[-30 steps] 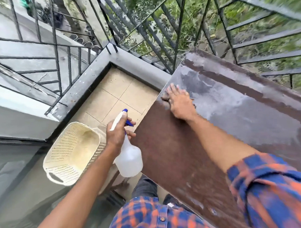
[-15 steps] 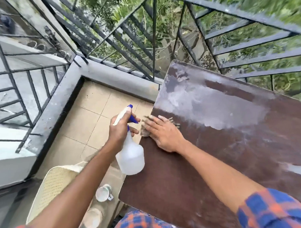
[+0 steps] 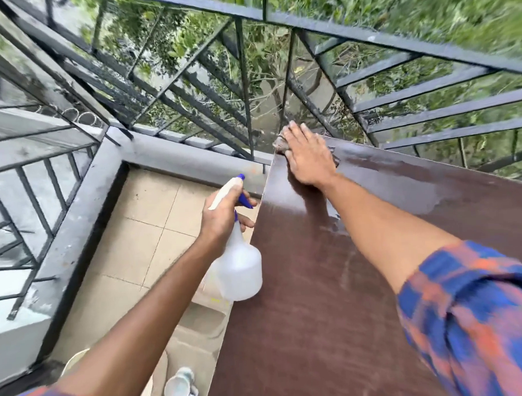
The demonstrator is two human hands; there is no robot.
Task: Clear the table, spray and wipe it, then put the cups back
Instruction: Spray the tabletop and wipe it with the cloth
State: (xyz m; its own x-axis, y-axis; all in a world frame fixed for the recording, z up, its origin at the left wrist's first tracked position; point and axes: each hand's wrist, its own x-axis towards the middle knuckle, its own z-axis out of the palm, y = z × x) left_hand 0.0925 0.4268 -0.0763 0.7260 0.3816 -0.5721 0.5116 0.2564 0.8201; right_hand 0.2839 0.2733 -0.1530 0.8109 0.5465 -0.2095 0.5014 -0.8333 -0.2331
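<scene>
1. Your left hand (image 3: 222, 217) was curled round the neck of the spray bottle (image 3: 240, 269), a finger by the blue trigger. It held the bottle in the air just beside the left edge of the table (image 3: 317, 314).
2. Your right hand (image 3: 307, 154) lay flat with straight fingers, pressing the cloth (image 3: 280, 144) onto the table's far left corner. Only a scrap of cloth showed past the fingertips.
3. No cups stood on the top, so clearing looked done.
4. A pale wet film (image 3: 416, 186) lay along the far right part, so spraying had reached at least there.
5. Wiping looked part way: that film was not yet wiped.
6. One cup (image 3: 179, 390) sat on a lower beige surface (image 3: 199, 327) left of the table's near end. Putting the cups back was left to do.
</scene>
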